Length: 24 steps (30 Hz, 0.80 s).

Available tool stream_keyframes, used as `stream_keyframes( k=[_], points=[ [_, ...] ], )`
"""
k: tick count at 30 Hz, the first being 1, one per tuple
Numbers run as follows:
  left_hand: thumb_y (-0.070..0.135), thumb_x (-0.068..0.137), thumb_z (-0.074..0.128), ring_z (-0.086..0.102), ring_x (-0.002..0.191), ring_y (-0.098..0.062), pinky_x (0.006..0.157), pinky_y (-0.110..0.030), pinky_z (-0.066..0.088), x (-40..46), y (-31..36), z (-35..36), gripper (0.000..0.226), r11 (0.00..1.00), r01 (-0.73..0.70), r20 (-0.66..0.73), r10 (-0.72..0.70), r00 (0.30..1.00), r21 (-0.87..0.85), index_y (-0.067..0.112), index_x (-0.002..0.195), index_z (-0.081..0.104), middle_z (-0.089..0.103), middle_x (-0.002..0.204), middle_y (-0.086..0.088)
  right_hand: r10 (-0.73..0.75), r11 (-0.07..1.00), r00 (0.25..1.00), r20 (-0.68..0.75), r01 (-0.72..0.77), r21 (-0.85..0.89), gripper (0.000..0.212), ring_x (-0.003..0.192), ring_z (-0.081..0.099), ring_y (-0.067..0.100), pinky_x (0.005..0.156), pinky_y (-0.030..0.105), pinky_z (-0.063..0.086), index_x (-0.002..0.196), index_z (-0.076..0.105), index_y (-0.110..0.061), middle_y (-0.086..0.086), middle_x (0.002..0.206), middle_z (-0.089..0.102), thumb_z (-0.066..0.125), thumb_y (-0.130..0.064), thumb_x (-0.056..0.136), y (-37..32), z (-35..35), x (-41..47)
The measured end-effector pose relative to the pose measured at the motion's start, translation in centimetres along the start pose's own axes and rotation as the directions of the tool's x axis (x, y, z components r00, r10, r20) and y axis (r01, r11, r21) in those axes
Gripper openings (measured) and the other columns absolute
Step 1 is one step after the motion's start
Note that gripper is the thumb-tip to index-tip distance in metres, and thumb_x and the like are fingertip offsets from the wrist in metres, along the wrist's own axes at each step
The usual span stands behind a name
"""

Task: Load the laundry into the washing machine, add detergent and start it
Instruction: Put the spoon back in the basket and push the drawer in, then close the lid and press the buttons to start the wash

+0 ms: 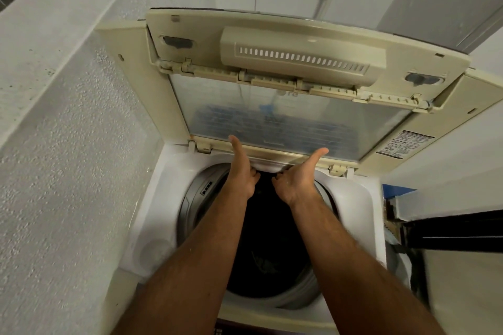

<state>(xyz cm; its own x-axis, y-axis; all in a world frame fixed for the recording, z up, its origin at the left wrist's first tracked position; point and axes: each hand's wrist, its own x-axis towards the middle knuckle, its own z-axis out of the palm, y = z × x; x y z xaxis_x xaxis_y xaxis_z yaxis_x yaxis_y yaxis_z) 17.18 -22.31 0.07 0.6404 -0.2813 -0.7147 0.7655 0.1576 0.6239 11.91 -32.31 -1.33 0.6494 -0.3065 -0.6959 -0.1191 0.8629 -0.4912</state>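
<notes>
Your forearms reached over the dark drum (268,239) of the washing machine (163,226). Both hands, left hand (243,171) and right hand (298,178), gripped the folded lid (272,128) by its near edge, thumbs on top, fingers curled beneath, the edge running crosswise, equally near each grip.

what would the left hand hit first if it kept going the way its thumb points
Probably the folded lid: the left hand already has its thumb on the lid's lower frame edge, so the clear panel just above lies first in line.
</notes>
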Motion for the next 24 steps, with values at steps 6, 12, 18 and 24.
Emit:
stream_keyframes(
  k=[6, 12, 18, 24],
  points=[
    [0.077, 0.087, 0.015, 0.031, 0.142, -0.025, 0.115, -0.036, 0.025, -2.0, 0.2, -0.6, 0.091, 0.998, 0.029, 0.079, -0.034, 0.996, 0.057, 0.012, 0.15, 0.028, 0.033, 0.154, -0.011, 0.121, 0.973, 0.989, -0.086, -0.136, -0.187, 0.124, 0.149, 0.022, 0.027, 0.12, 0.041, 0.015, 0.155, 0.02, -0.015, 0.01, 0.161, 0.022, 0.006, -0.097, 0.064, -0.6, 0.0, -1.3],
    [0.067, 0.092, 0.033, 0.031, 0.142, -0.027, 0.115, -0.037, 0.029, -4.3, -0.4, -2.9, 0.081, 0.991, -0.018, 0.062, 0.009, 0.998, 0.136, 0.013, 0.152, 0.022, 0.029, 0.156, -0.011, 0.067, 0.761, 0.984, -0.167, -0.159, -0.629, 0.057, 0.134, 0.043, 0.03, 0.099, 0.036, 0.038, 0.142, 0.047, -0.009, 0.012, 0.145, 0.046, 0.043, -0.047, 0.1, -1.3, -4.0, -5.1],
    [0.043, 0.096, 0.052, 0.054, 0.117, -0.025, 0.105, -0.04, 0.043, -7.1, -1.2, -4.9, 0.047, 0.838, -0.25, 0.033, 0.268, 0.963, 0.484, 0.013, 0.132, 0.055, 0.057, 0.133, -0.007, -0.131, 0.637, 0.988, -0.081, 0.022, -0.771, 0.02, 0.079, 0.052, 0.017, 0.069, 0.031, 0.041, 0.089, 0.068, -0.018, 0.0, 0.087, 0.06, 0.051, -0.027, 0.094, -0.9, -4.2, -8.6],
    [0.026, 0.091, 0.063, 0.063, 0.09, -0.022, 0.078, -0.024, 0.044, -10.6, -0.3, -5.4, 0.021, 0.632, -0.488, 0.021, 0.599, 0.801, 0.602, 0.008, 0.095, 0.073, 0.07, 0.091, -0.002, -0.484, 0.301, 0.856, 0.183, 0.359, -0.883, 0.043, 0.056, 0.049, 0.018, 0.063, 0.029, 0.041, 0.053, 0.056, -0.012, 0.007, 0.055, 0.056, 0.066, -0.03, 0.09, -2.3, -2.6, -11.6]
  ],
)
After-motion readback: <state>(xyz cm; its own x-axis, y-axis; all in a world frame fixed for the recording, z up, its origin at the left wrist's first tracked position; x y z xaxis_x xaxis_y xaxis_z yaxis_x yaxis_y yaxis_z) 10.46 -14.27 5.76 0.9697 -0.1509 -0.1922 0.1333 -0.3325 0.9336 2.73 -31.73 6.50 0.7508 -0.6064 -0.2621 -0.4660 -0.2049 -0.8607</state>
